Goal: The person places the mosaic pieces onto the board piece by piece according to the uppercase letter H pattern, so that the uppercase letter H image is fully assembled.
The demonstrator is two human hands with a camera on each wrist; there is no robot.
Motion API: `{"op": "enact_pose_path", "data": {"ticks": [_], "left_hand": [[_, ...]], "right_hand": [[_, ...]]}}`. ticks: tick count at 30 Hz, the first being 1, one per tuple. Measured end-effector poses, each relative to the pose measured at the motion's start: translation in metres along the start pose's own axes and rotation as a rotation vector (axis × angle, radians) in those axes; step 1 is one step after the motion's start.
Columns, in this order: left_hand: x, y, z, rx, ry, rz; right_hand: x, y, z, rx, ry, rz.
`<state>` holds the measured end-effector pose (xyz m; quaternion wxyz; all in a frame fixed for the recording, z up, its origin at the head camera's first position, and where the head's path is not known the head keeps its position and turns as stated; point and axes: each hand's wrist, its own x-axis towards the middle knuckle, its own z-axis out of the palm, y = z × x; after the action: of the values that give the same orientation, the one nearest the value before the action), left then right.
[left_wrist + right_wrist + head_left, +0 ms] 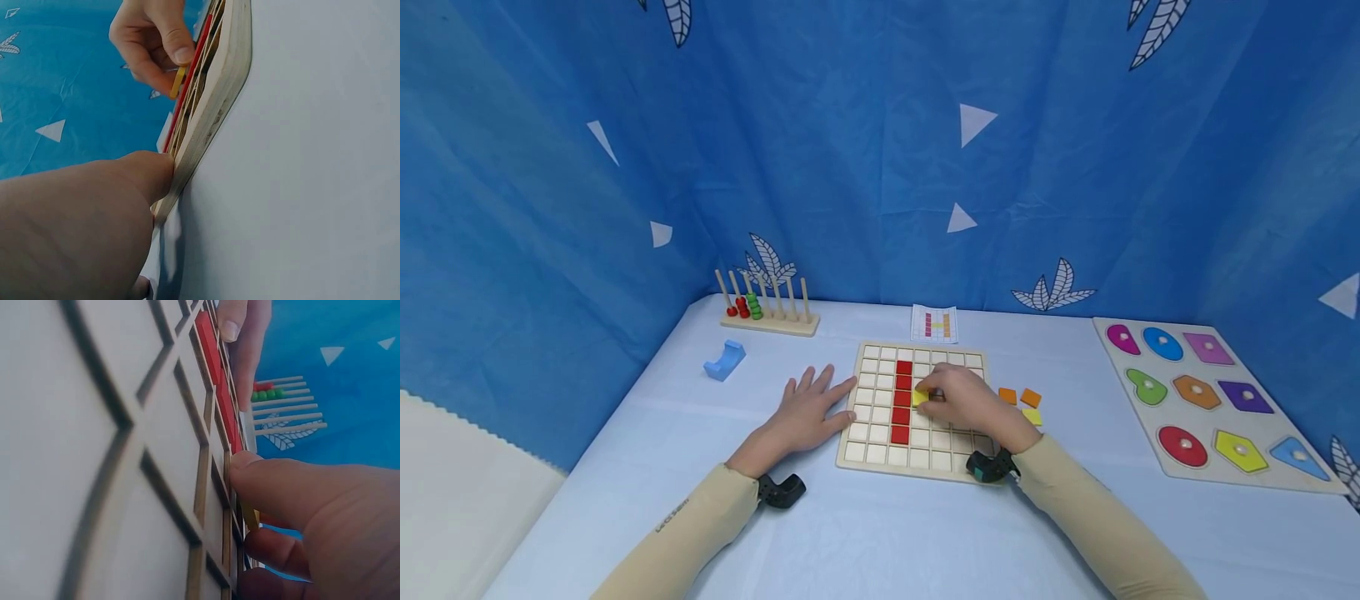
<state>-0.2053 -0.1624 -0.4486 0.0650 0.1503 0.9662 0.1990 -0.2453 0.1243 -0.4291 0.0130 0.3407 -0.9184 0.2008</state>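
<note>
A wooden grid board [877, 454] lies on the table with a column of red square tiles [902, 398] set in its cells. Between thumb and fingers my right hand [964, 398] pinches a yellow square tile [919, 398] just right of the red column. The left wrist view shows that yellow tile [179, 81] held on edge, close above the board. My left hand [808, 413] lies with spread fingers at the board's left edge, thumb and index fingertip touching the frame. Some cells on the right are hidden beneath my right hand.
Loose orange tiles [1031, 397] and a yellow tile [1032, 416] lie right of the board. Behind it is a pattern card [935, 323]. A peg bead counter [771, 321] and blue curved block [725, 360] stand left; a shape puzzle board [1157, 417] lies right.
</note>
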Motion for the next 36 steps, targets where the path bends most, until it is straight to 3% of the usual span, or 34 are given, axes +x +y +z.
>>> {"op": "enact_pose_path", "data": {"ticks": [36], "left_hand": [[0.0016, 0.0000, -0.0010, 0.003, -0.007, -0.004]], "right_hand": [[0.0011, 0.0017, 0.0045, 0.036, 0.007, 0.042]]}}
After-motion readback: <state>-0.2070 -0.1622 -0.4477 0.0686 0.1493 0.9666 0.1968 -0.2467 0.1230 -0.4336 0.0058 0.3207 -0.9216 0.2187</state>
